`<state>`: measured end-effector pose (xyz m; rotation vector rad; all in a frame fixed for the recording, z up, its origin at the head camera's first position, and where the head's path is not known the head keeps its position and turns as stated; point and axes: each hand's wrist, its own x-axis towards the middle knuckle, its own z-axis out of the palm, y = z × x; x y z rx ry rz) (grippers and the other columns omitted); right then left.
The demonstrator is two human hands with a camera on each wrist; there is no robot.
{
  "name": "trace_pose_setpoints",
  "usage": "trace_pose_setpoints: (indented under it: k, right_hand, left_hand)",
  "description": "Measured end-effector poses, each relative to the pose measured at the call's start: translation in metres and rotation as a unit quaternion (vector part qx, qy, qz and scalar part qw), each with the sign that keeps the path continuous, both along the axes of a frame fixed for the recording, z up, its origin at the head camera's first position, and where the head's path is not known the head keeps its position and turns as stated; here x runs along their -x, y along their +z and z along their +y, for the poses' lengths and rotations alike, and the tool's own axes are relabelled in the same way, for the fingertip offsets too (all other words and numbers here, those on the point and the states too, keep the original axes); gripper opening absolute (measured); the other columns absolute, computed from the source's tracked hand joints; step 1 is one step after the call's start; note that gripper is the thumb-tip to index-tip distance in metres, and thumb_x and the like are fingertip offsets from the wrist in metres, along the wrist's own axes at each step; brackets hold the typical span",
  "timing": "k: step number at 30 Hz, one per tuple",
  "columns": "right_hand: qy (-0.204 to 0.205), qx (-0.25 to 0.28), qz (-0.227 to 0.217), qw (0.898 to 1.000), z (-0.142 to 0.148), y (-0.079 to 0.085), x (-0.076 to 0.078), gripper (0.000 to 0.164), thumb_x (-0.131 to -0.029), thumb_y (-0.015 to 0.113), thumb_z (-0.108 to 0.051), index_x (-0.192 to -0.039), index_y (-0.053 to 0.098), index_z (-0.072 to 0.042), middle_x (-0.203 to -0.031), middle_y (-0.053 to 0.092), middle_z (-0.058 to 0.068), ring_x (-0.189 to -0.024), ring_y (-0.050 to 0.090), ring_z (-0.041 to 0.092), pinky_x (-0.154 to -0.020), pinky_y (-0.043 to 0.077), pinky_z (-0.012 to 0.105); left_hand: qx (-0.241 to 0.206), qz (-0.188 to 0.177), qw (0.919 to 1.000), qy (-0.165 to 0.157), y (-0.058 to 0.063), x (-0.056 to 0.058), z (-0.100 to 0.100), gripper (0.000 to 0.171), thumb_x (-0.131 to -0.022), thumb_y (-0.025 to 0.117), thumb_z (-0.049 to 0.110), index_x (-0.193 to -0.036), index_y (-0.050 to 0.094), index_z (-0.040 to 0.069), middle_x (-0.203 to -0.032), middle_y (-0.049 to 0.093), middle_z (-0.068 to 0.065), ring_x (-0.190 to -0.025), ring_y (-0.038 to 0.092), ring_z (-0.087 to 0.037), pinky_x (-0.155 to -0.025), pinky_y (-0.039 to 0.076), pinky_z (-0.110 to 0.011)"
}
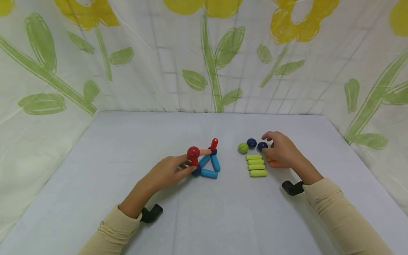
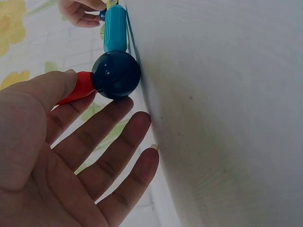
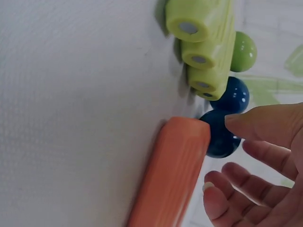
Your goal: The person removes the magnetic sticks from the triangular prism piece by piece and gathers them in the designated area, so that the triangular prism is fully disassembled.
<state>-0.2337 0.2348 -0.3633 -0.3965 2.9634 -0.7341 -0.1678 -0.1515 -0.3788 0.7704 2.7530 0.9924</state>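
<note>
My left hand [image 1: 169,173] pinches an upright red magnetic rod [image 2: 80,87] between thumb and forefinger; its other fingers spread below the dark blue ball [image 2: 116,75] at the rod's foot. On top of that rod sits a red ball [image 1: 193,152]. Blue rods [image 1: 209,173] make a triangle at the base, and an orange rod [image 1: 205,152] runs toward a second red rod [image 1: 214,143] standing at the back corner. My right hand [image 1: 279,147] is over a loose dark blue ball [image 3: 218,135], thumb tip right at it, the other fingers loosely bent and apart from it.
Several yellow-green rods [image 1: 256,167] lie in a row between the built shape and my right hand. Behind them are a green ball [image 1: 243,148] and another dark blue ball [image 1: 251,143]. Orange rods [image 1: 278,164] lie under my right hand. A flower-print curtain [image 1: 143,71] hangs behind the table.
</note>
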Motion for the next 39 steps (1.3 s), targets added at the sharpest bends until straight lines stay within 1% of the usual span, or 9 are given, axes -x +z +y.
trace_pose_setpoints:
  k: [3, 7, 14, 18, 22, 26, 30, 34, 39]
  right_hand:
    - [-0.001, 0.0, 0.005, 1.0, -0.003, 0.005, -0.002, 0.04, -0.091, 0.069, -0.009, -0.127, 0.059, 0.004, -0.122, 0.057, 0.025, -0.101, 0.058, 0.038, -0.081, 0.05, 0.05]
    - [0.017, 0.004, 0.032, 0.999, -0.016, 0.012, -0.005, 0.038, -0.091, 0.069, -0.008, -0.125, 0.06, 0.005, -0.119, 0.058, 0.026, -0.094, 0.058, 0.035, -0.076, 0.05, 0.047]
    - [0.079, 0.05, 0.04, 0.995, -0.065, 0.025, -0.013, 0.032, -0.094, 0.067, -0.011, -0.124, 0.063, 0.001, -0.116, 0.063, 0.018, -0.087, 0.057, 0.026, -0.073, 0.05, 0.039]
    - [0.12, 0.077, 0.042, 0.989, -0.096, 0.026, -0.015, 0.043, -0.094, 0.07, -0.014, -0.134, 0.058, -0.002, -0.12, 0.063, 0.017, -0.091, 0.062, 0.024, -0.072, 0.055, 0.035]
    - [0.157, 0.083, 0.057, 0.982, -0.117, 0.019, -0.012, 0.05, -0.095, 0.07, -0.013, -0.141, 0.054, -0.005, -0.127, 0.06, 0.015, -0.095, 0.063, 0.023, -0.071, 0.055, 0.031]
    - [0.193, 0.068, 0.084, 0.975, -0.129, 0.01, -0.009, 0.032, -0.093, 0.072, -0.008, -0.124, 0.066, -0.003, -0.114, 0.066, 0.009, -0.09, 0.063, 0.021, -0.072, 0.055, 0.029]
    - [0.193, 0.061, 0.07, 0.977, -0.135, 0.005, -0.009, 0.017, -0.09, 0.073, -0.002, -0.107, 0.071, -0.004, -0.099, 0.067, 0.006, -0.086, 0.061, 0.019, -0.077, 0.055, 0.03]
    - [0.18, 0.06, 0.053, 0.98, -0.138, 0.001, -0.01, 0.017, -0.088, 0.074, 0.0, -0.105, 0.073, -0.004, -0.1, 0.068, 0.007, -0.087, 0.06, 0.02, -0.08, 0.056, 0.031]
    - [0.183, 0.066, 0.051, 0.98, -0.137, 0.0, -0.008, 0.018, -0.088, 0.073, 0.003, -0.105, 0.074, -0.004, -0.102, 0.069, 0.008, -0.089, 0.06, 0.022, -0.082, 0.056, 0.034]
  left_hand:
    - [-0.001, 0.0, 1.0, -0.001, 0.0, 0.0, 0.0, 0.023, -0.099, 0.066, 0.024, -0.118, 0.065, 0.011, -0.104, 0.073, 0.001, -0.1, 0.069, -0.022, -0.086, 0.057, -0.042]
    - [-0.003, -0.002, 1.0, 0.002, 0.0, 0.0, 0.0, 0.023, -0.099, 0.066, 0.024, -0.117, 0.065, 0.011, -0.104, 0.073, 0.001, -0.1, 0.069, -0.022, -0.086, 0.057, -0.042]
    - [-0.004, -0.004, 1.0, 0.003, 0.0, 0.0, -0.001, 0.023, -0.099, 0.066, 0.025, -0.117, 0.065, 0.011, -0.103, 0.073, 0.001, -0.1, 0.069, -0.022, -0.086, 0.057, -0.041]
    - [-0.004, -0.003, 1.0, 0.002, 0.0, 0.0, -0.001, 0.023, -0.099, 0.066, 0.025, -0.118, 0.065, 0.011, -0.103, 0.073, 0.001, -0.099, 0.069, -0.022, -0.086, 0.057, -0.042]
    - [-0.006, -0.006, 1.0, 0.001, 0.0, 0.001, -0.001, 0.025, -0.099, 0.066, 0.024, -0.119, 0.064, 0.01, -0.104, 0.073, 0.0, -0.1, 0.069, -0.023, -0.086, 0.057, -0.043]
    - [-0.01, -0.007, 0.9999, -0.003, 0.0, 0.001, 0.0, 0.025, -0.098, 0.066, 0.023, -0.12, 0.064, 0.01, -0.104, 0.074, 0.0, -0.099, 0.07, -0.023, -0.086, 0.057, -0.042]
    - [-0.014, 0.002, 0.9998, -0.012, -0.001, 0.0, 0.0, 0.022, -0.099, 0.066, 0.021, -0.118, 0.064, 0.01, -0.103, 0.074, -0.001, -0.099, 0.07, -0.023, -0.085, 0.057, -0.042]
    - [-0.012, 0.011, 0.9997, -0.016, -0.001, 0.001, 0.0, 0.02, -0.099, 0.066, 0.021, -0.115, 0.064, 0.01, -0.102, 0.074, 0.0, -0.098, 0.07, -0.022, -0.085, 0.058, -0.041]
    - [-0.011, 0.005, 0.9999, -0.006, 0.0, 0.001, -0.001, 0.022, -0.098, 0.066, 0.022, -0.118, 0.064, 0.012, -0.103, 0.074, 0.001, -0.098, 0.07, -0.022, -0.086, 0.057, -0.041]
